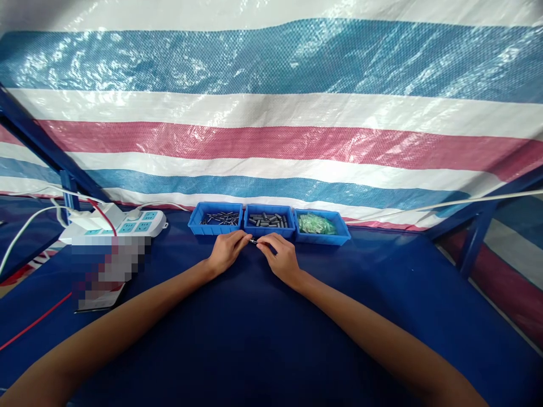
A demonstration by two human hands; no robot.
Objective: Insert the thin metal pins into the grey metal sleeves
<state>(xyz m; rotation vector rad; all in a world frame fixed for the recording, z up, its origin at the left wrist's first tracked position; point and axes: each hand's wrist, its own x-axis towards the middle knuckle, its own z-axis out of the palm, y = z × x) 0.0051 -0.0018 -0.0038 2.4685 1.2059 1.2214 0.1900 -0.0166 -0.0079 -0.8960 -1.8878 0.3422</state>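
Note:
My left hand (227, 250) and my right hand (280, 257) meet just in front of the blue bins, fingertips pinched. Between them is a small slim piece (253, 241), partly silvery and partly dark, its ends hidden by the fingers. Both hands are closed on it; its exact kind is too small to make out. Behind the left hand, one blue bin (215, 229) holds thin metal pin-like parts (223, 218). The middle bin (270, 232) has short dark grey cylinders (268, 220). In the right bin (324, 239) lie small pale green, clear-looking pieces (316, 224).
On the left of the blue table (254, 339) lie a white power strip (146, 222) with plugs and cables, and a phone-like device (102, 298), partly blurred out. A red cable (38, 321) crosses there. A striped plastic sheet (271, 141) hangs behind the bins.

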